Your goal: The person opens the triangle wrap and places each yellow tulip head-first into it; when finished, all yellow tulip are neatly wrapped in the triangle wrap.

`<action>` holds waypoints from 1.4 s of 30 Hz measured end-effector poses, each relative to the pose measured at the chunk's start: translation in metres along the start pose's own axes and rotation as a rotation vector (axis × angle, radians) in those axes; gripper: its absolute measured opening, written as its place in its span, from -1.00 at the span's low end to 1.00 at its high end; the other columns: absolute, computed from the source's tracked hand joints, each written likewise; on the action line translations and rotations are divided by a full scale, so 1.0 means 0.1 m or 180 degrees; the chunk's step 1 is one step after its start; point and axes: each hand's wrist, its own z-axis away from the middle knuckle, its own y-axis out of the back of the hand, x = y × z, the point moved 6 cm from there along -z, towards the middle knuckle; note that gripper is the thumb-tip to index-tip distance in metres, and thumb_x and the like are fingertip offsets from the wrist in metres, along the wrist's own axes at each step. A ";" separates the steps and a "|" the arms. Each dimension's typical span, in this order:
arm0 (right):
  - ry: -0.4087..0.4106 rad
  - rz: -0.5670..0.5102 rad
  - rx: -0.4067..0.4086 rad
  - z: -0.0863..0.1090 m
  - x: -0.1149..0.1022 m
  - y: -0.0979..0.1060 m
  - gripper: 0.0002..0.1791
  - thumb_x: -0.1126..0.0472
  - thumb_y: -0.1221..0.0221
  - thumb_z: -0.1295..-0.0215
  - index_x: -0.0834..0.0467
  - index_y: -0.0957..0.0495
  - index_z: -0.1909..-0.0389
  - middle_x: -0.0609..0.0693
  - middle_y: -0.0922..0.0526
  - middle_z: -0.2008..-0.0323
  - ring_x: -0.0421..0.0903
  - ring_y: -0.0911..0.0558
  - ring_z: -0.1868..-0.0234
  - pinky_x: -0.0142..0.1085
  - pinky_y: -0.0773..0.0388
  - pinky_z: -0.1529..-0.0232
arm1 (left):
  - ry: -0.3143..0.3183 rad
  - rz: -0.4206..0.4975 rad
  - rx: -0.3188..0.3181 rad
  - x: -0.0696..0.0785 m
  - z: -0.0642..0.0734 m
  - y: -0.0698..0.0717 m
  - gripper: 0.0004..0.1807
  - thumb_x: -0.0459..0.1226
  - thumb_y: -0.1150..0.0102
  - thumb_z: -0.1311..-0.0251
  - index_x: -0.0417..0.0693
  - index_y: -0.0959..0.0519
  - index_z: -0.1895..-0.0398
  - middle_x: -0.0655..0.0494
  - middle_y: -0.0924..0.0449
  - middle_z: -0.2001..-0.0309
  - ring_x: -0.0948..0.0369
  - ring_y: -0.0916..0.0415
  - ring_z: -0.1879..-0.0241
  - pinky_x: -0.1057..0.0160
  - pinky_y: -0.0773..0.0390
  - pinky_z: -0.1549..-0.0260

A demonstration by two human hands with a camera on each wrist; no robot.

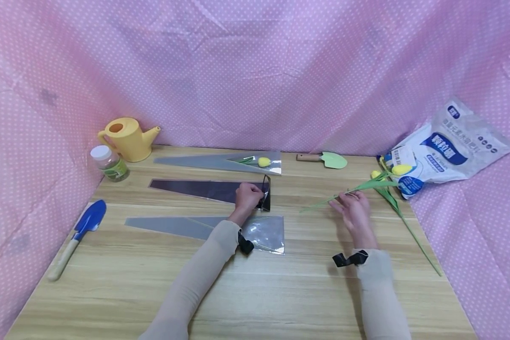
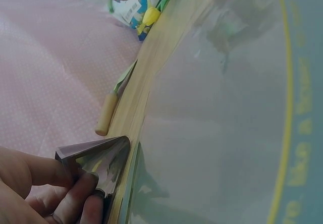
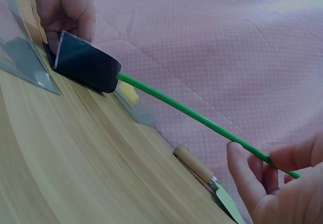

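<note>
Grip narrow, the right hand (image 1: 354,212) pinches a tulip stem (image 3: 176,105); at its nine o'clock on the bench (image 1: 306,293), the left hand (image 1: 247,195) holds a dark sleeve (image 1: 204,189) by its mouth. Gentle pressure and a wide mouth look wisest. The left wrist view reveals that opening; the head view, the whole taper.

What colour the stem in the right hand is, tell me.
The stem is bright green, clearest in the right wrist view.

Head view downward, 2 wrist close-ups
</note>
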 end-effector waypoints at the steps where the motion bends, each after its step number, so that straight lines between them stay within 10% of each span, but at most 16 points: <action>1: 0.0020 -0.0024 0.0040 0.00 0.00 -0.01 -0.75 0.55 -0.06 -0.34 0.18 -0.25 0.19 -0.04 -0.54 0.41 -0.17 -0.67 0.35 -0.20 -0.74 0.16 | -0.0007 -0.0001 0.0001 0.00 0.00 0.00 -0.90 -0.36 -0.29 -0.06 -0.10 -0.75 0.52 0.01 -0.76 0.41 0.16 -0.59 0.43 0.33 -0.47 0.45; 42: 0.0619 -0.0057 0.0379 -0.20 0.36 -0.86 -0.68 0.56 -0.01 -0.36 0.08 -0.22 0.15 0.01 -0.39 0.27 -0.12 -0.59 0.24 -0.07 -0.70 0.02 | 0.0049 -0.0038 0.0026 0.01 0.02 0.01 -0.92 -0.34 -0.30 -0.07 -0.09 -0.75 0.50 0.02 -0.76 0.39 0.17 -0.57 0.43 0.33 -0.45 0.47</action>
